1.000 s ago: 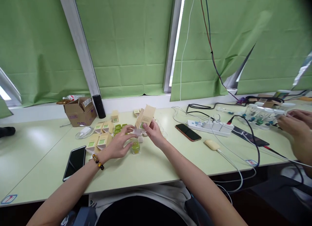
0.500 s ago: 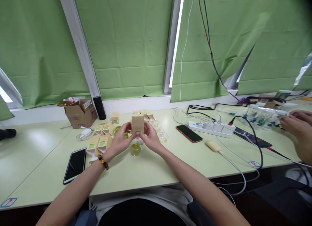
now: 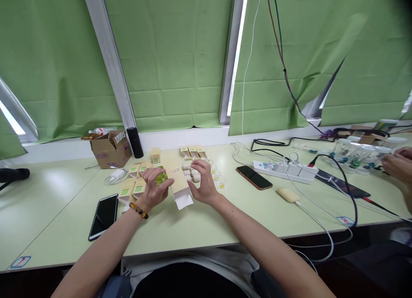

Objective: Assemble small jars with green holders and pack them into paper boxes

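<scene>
A small beige cardboard box (image 3: 177, 178) is tilted between my hands, its white end flap (image 3: 183, 199) hanging open toward me. My left hand (image 3: 154, 186) grips the box's left side with the thumb on its edge. My right hand (image 3: 204, 184) is curved at the other side, fingers spread and thumb tip close to the box edge; whether it touches is unclear. Green packs (image 3: 162, 176) show behind my left fingers. Beyond the box lie several small white cylindrical pieces (image 3: 192, 173). Clear plastic pieces with yellow spots (image 3: 219, 182) sit right of my right hand.
More small boxes (image 3: 127, 188) stand at left, others (image 3: 193, 152) at the back. A white-framed phone (image 3: 103, 216), brown carton (image 3: 111, 151) and black cylinder (image 3: 134, 142) are left. Rightward are another phone (image 3: 254, 177), a power strip (image 3: 285, 171), cables and a co-worker's hands (image 3: 399, 165).
The box has gone from upright to tilted, with its white flap now showing. My hands have moved apart and the right fingers have spread. The green-lidded jar below the box no longer shows.
</scene>
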A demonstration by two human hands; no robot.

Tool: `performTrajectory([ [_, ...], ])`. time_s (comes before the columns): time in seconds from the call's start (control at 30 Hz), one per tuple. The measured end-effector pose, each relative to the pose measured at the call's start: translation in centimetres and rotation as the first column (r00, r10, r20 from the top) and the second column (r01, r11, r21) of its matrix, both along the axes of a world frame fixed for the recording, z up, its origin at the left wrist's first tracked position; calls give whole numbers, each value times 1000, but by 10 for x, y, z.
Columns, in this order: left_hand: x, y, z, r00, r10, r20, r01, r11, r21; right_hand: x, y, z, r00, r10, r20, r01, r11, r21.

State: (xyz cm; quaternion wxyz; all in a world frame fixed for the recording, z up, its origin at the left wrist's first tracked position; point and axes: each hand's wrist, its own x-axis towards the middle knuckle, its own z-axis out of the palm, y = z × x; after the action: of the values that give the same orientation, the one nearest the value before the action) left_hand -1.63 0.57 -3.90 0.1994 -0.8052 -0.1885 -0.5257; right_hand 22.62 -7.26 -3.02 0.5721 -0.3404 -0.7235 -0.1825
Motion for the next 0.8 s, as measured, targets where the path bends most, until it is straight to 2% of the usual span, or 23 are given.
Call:
performTrajectory([
  [0.07,-1,0,-3,1000,1,-16,-1,1000,0,-1,0,-1,1000,7,8,-7,1000,26],
  [0.17,0,0,-5,1000,-4,-26,4,1000,11,0,-1,-3,1000,-12,17,12,1000,-9],
  [0.27,4,-3,-2,995,-84,-49,82,996,-38,0,-3,-3,999,0,43,3,998,-57],
  [0.37,10,-10,3,979,-193,-66,183,974,-137,-4,-7,-1,992,108,62,-102,990,-98],
  [0.47,19,-17,7,960,-278,29,275,924,-267,-10,-9,0,968,238,-84,-251,945,-211],
  [0.53,25,-22,7,930,-317,185,366,837,-407,-14,-9,-1,920,287,-265,-363,881,-305],
  [0.63,35,-27,6,816,-370,444,575,589,-568,-19,-8,-3,807,353,-474,-546,753,-368],
  [0.7,40,-29,7,740,-364,566,672,448,-590,-21,-7,-4,755,369,-542,-608,704,-367],
  [0.73,42,-30,7,716,-353,602,697,406,-591,-22,-8,-3,744,366,-558,-617,698,-364],
  [0.8,43,-30,8,699,-328,636,714,369,-595,-22,-8,-2,746,359,-562,-613,699,-368],
])
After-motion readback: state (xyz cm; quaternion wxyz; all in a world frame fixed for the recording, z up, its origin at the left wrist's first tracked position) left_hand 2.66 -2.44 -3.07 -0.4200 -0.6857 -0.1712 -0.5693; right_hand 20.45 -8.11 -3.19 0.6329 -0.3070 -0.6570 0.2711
